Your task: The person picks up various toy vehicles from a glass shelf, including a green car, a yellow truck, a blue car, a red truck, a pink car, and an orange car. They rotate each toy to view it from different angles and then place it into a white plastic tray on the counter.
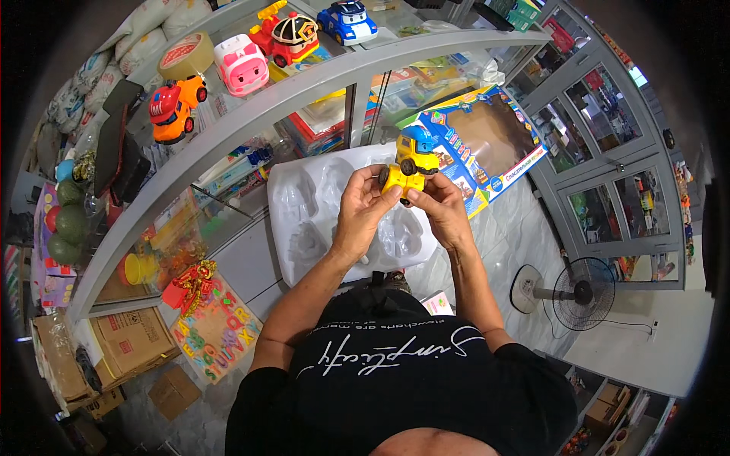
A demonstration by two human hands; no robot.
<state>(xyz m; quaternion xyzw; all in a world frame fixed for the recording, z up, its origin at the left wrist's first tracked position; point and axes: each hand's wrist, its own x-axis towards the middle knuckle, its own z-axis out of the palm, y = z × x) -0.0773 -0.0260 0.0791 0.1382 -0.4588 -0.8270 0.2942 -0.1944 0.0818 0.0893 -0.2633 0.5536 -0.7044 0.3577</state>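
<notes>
Both my hands hold a yellow toy vehicle with a blue cab roof [418, 149] in front of my chest. My left hand [365, 208] grips its left side, thumb on the yellow rear part. From the other side my right hand [442, 208] holds it, the thumb close to the left one. Below the toy lies a white moulded plastic tray [299, 196] with several shaped hollows, partly hidden by my hands and forearms. A blue and yellow printed toy box [476, 151] with a large window lies beyond the tray to the right.
On the curved glass counter [336, 62] stand an orange toy truck [174, 111], a pink toy car [242, 64], a red toy fire engine [291, 37], a blue toy police car [348, 23] and a tape roll [185, 54]. A floor fan [582, 292] stands right; an alphabet board [217, 328] lies left.
</notes>
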